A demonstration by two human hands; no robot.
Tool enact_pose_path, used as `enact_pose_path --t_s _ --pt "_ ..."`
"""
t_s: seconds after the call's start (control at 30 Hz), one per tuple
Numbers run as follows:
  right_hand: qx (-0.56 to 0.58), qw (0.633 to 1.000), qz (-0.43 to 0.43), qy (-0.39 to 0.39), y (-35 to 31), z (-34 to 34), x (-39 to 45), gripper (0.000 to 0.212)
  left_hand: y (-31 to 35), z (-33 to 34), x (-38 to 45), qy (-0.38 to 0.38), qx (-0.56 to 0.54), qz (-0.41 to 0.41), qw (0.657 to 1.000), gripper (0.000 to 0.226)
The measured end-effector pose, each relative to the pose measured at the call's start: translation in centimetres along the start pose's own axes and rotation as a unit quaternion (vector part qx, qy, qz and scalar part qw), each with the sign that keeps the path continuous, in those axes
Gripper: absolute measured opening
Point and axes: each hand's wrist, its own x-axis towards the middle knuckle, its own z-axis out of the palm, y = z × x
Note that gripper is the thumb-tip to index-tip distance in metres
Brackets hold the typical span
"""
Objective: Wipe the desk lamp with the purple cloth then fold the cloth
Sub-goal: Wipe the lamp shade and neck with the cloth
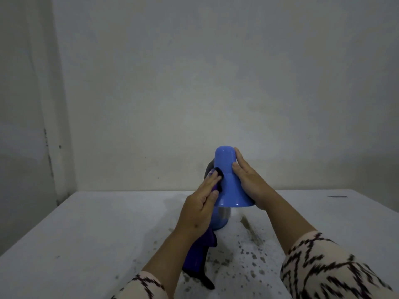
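Observation:
A blue desk lamp stands near the middle of the table, its bell-shaped shade point(232, 180) pointing down over a blue base. My right hand point(248, 180) lies flat against the right side of the shade and steadies it. My left hand point(199, 209) presses the purple cloth point(198, 253) against the shade's left side. Most of the cloth hangs down below my left wrist, its dark end near the tabletop. The lamp's neck is largely hidden behind the shade.
The white table point(86, 234) carries dark specks and a brownish smear to the right of the lamp base. A grey wall rises just behind the table. A small dark mark point(336, 196) lies at the far right.

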Motion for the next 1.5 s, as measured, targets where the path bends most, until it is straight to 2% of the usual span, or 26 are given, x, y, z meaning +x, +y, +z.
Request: enact_pose_path --t_s 0.1,0.2,0.33,0.6,0.7,0.9,1.0,1.17,1.3,1.37,1.5 --pt "-0.015 1.0 0.01 0.0 -0.2 0.1 -0.1 0.05 -0.8 -0.6 0.5 0.048 -0.051 -0.126 0.99 0.025" --pt "-0.033 0.999 0.012 0.001 -0.3 0.2 0.0 0.049 -1.6 -0.7 0.2 0.074 -0.059 -0.182 0.979 0.028" --pt "-0.045 0.999 0.014 0.014 -0.4 0.3 0.0 0.05 -0.9 -0.4 0.0 0.081 -0.072 -0.154 0.982 0.029" --pt "-0.037 0.999 0.014 0.01 -0.7 0.4 0.1 0.052 0.3 -0.5 0.1 0.012 -0.018 -0.042 0.999 0.039" --pt "-0.046 0.999 0.016 0.005 -0.8 0.6 0.0 0.052 0.1 -0.9 -0.2 0.029 -0.037 -0.056 0.997 0.039" --pt "-0.078 0.997 0.014 0.011 -1.3 1.6 0.2 0.051 -0.5 -1.6 -0.8 0.095 -0.071 -0.151 0.981 0.031" --pt "-0.08 0.996 0.014 0.023 -1.4 1.6 0.4 0.051 0.0 -1.0 -2.2 0.111 -0.031 -0.115 0.987 0.037" --pt "-0.068 0.997 0.018 0.024 -1.4 1.4 0.4 0.052 1.5 0.4 -3.3 0.057 0.087 0.048 0.993 0.04" --pt "-0.059 0.998 0.016 0.023 -1.2 1.8 0.1 0.052 0.6 0.1 -3.7 0.046 0.105 0.063 0.991 0.041" --pt "-0.063 0.998 0.012 0.029 -1.2 2.0 -0.1 0.052 0.3 -0.2 -3.5 0.063 0.044 0.027 0.997 0.038" --pt "-0.063 0.997 0.014 0.034 -1.2 2.2 -0.1 0.051 -0.5 -1.1 -1.8 0.114 -0.086 -0.125 0.982 0.034"
